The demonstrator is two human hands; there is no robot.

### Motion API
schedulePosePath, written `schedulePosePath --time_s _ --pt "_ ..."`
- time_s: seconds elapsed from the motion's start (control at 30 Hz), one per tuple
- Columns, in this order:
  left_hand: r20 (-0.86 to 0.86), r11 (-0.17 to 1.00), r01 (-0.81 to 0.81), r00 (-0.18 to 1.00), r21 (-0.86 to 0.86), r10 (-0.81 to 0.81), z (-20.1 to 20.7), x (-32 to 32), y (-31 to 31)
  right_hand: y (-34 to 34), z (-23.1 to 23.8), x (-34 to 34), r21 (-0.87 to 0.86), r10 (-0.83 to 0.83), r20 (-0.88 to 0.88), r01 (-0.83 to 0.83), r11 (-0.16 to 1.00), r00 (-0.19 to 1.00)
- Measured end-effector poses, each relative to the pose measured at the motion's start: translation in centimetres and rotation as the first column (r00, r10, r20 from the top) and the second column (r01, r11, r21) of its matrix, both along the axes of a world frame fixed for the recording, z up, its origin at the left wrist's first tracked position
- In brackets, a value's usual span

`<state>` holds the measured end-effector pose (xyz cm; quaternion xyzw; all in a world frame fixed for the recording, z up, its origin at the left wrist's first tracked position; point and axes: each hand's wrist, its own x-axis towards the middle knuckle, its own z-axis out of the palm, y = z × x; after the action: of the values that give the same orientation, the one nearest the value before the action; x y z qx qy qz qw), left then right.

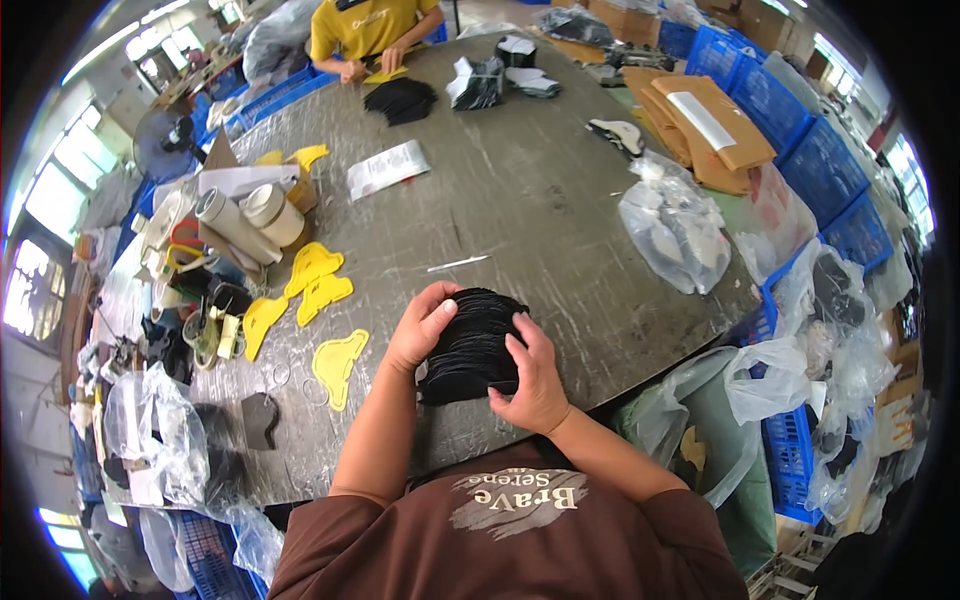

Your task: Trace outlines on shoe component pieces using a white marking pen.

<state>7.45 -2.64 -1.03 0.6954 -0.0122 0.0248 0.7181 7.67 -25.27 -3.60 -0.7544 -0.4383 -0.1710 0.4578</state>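
Observation:
A thick stack of thin black cut pieces [470, 345] sits at the near edge of the grey table, between my two hands. My left hand [428, 325] is curved round its left side, thumb on top. Against its right side presses my right hand [530, 375], fingers bent at the upper edge and thumb low. A white pen-like stick [460, 264] lies just beyond the stack. To the left are flat yellow curved templates [340, 365] and a single dark cut piece [261, 420].
Rolls and a tub [272, 215] crowd the left edge. A clear bag of pale pieces [678, 225] and brown paper packets [715, 120] lie right. Blue crates [825, 170] line that side. Across the table a person in yellow [370, 35] handles a yellow piece near black pieces [400, 100].

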Motion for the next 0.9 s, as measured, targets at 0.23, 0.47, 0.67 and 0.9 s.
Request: schedulePosePath --time_s 0.23,0.47,0.67,0.9 --pt "0.099 0.987 -0.033 0.995 0.156 0.018 -0.2 -2.8 -0.4 -1.4 1.3 -0.1 -0.187 0.053 -0.157 -0.082 0.979 0.986" --pt "0.141 0.973 -0.081 0.989 0.217 0.051 -0.8 -6.0 -0.8 -0.8 1.1 0.5 -0.219 0.169 -0.233 -0.221 0.950 0.958" --pt "0.165 0.904 -0.142 0.983 0.403 0.081 -1.3 -7.4 -1.8 -0.4 1.0 1.1 -0.153 0.205 -0.185 -0.234 0.960 0.961" --pt "0.148 0.872 0.000 0.985 0.490 -0.084 -0.1 -7.2 -0.3 -0.4 1.1 2.7 -0.179 0.215 -0.239 -0.261 0.949 0.947"
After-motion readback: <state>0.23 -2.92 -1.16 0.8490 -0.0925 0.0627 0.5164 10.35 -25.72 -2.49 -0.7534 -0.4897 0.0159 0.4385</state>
